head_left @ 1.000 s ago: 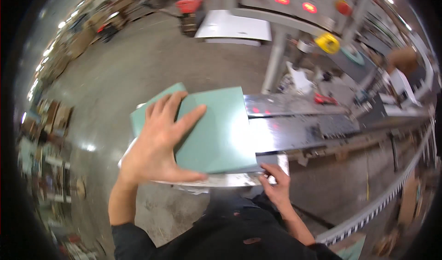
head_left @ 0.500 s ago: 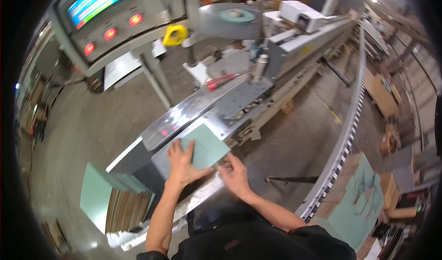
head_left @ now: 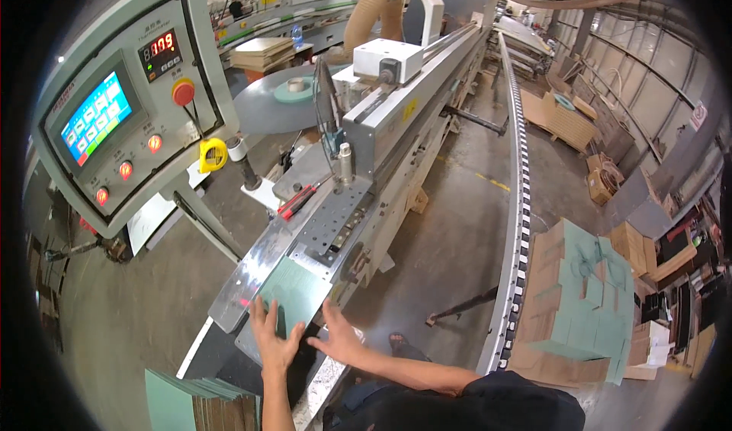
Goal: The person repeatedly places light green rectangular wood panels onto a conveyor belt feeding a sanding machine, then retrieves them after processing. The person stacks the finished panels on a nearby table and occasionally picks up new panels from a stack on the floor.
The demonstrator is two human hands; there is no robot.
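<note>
A pale green rectangular panel [head_left: 296,290] lies flat on the infeed bed of a long machine, along the shiny metal guide [head_left: 255,282]. My left hand [head_left: 276,341] rests with fingers spread on the panel's near left part, fingertips close to the guide. At the panel's near right edge, my right hand [head_left: 340,341] has its fingers stretched out and its thumb pointing toward the left hand; it grips nothing. Ahead of the panel, a perforated metal plate [head_left: 329,217] carries a vertical cylinder [head_left: 345,164]. Red-handled pliers [head_left: 297,201] lie on top of the guide.
A control panel [head_left: 164,110] with a lit screen and red buttons stands at left, a yellow tape measure [head_left: 213,155] at its lower corner. Stacked green boards [head_left: 169,402] stand near left. To the right run a roller rail [head_left: 518,225] and a pile of green-faced boards [head_left: 583,294].
The view has swung, bringing the machine's far end into sight. The green panel now sits square along the guide, nearer the perforated plate. My right hand's fingers have opened from the panel's corner.
</note>
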